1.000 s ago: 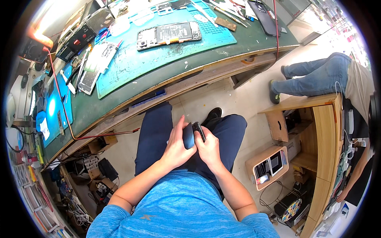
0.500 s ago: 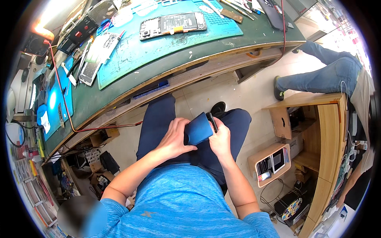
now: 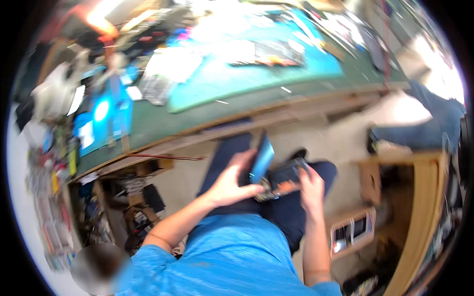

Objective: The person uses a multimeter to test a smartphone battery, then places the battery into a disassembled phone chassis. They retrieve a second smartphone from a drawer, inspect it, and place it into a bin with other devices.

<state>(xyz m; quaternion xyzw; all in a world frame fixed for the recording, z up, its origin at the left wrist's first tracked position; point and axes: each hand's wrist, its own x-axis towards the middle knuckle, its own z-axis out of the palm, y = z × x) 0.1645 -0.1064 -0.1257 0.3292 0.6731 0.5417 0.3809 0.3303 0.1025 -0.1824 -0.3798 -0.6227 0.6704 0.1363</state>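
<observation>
Over my lap, my left hand (image 3: 231, 181) grips a thin blue phone back cover (image 3: 262, 157), which stands tilted on edge. My right hand (image 3: 312, 186) is closed on the outer end of a dark phone body (image 3: 285, 178). Its inside shows, with an orange patch on it. Cover and body are angled apart; blur hides whether they still touch near my left thumb. On the bench, another opened phone (image 3: 274, 53) lies on a turquoise work mat (image 3: 212, 91).
The green workbench (image 3: 163, 123) runs in front of my knees, with tools and parts on it. A red cable (image 3: 168, 157) hangs below its edge. A wooden cabinet (image 3: 427, 197) and a box of devices (image 3: 353, 232) stand at right. Another person's leg (image 3: 419, 133) is beyond.
The blue cover has swung up and away from the phone body, whose inside now shows. My right hand has moved outward with the body. The whole view has shifted and blurred.
</observation>
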